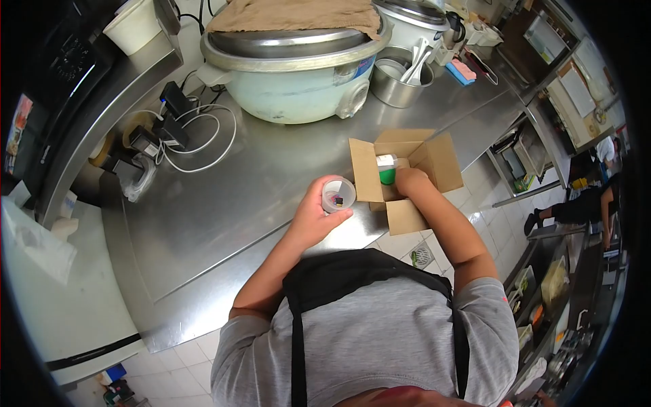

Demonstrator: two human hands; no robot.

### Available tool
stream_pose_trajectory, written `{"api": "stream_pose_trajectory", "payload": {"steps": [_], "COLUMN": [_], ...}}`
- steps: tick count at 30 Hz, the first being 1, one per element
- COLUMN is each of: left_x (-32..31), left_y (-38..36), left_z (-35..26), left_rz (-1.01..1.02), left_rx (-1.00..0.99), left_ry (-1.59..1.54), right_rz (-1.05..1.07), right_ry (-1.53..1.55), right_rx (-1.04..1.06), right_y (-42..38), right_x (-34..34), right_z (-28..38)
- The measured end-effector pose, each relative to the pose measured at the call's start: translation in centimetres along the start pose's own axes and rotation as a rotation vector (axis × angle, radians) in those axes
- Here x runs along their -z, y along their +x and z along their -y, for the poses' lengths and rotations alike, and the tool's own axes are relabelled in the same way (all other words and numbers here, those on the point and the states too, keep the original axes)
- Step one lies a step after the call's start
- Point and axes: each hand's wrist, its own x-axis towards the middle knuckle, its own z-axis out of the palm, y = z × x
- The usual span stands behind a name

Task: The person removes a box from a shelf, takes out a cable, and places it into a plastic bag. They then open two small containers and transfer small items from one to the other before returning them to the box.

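My left hand (317,211) is wrapped round a small clear plastic cup (348,197), its open mouth facing up. A few small dark and coloured bits lie at the bottom, too small to name. To the right, an open cardboard box (368,175) stands at the counter's front edge with its flaps spread. My right hand (410,182) reaches down into the box, and its fingers are hidden there. Beside that hand, inside the box, is a container with a white upper part and a green lower part (387,176).
The steel counter (271,176) carries a large rice cooker (288,88), a metal pot (400,95) with white utensils, and pink and blue sponges (461,72). Black adapters (171,130) and white cables lie at left. Another person (576,210) is at far right.
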Motion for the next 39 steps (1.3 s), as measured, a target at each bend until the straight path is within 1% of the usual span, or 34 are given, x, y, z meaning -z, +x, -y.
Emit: {"api": "stream_pose_trajectory", "payload": {"steps": [2,5,8,11,14,17,20,23,26,29,32,35,38,39], "left_x": [0.0,0.1,0.5,0.4,0.4,0.5,0.5,0.2,0.6,1.0,1.2,1.2,0.8,0.6], "left_y": [0.0,0.0,0.1,0.1,0.0,-0.2,-0.3,-0.5,-0.6,-0.9,-1.2,-1.4,-1.4,-1.2], "left_z": [-0.3,0.4,1.5,1.2,1.0,1.4,1.5,0.1,0.1,-0.3,-0.3,0.0,-0.5,-0.6], "left_rz": [0.002,-0.023,-0.06,-0.044,-0.031,-0.04,-0.04,-0.003,-0.001,0.005,-0.008,-0.008,0.033,0.029], "left_rx": [0.004,-0.006,0.0,-0.008,-0.009,-0.002,-0.02,0.06,-0.194,-0.315,-0.329,-0.291,-0.177,-0.165], "left_ry": [-0.011,-0.013,0.021,-0.037,-0.03,-0.027,-0.036,-0.138,0.131,0.196,0.166,0.158,0.12,0.102], "right_rz": [0.043,-0.047,0.051,0.037,-0.072,-0.05,-0.044,-0.088,-0.076,0.004,-0.221,-0.447,-0.344,-0.365], "right_ry": [-0.032,-0.045,-0.156,-0.101,0.105,0.181,0.158,0.102,0.029,-0.049,-0.039,0.137,0.493,0.493], "right_rx": [0.026,0.04,0.141,0.14,-0.023,-0.069,0.039,0.062,0.017,-0.038,-0.071,0.073,0.568,0.641], "right_y": [0.1,-2.2,-2.1,-3.2,-1.4,-0.4,0.4,0.4,-1.4,-2.4,-4.9,-7.6,-12.2,-13.8], "right_x": [0.7,3.0,3.6,4.7,3.0,2.7,2.6,2.5,4.0,5.6,7.9,10.2,11.7,11.7], "right_z": [-0.2,-0.5,-1.1,0.6,1.6,2.1,1.3,1.4,2.2,2.5,1.7,0.5,1.5,2.5]}}
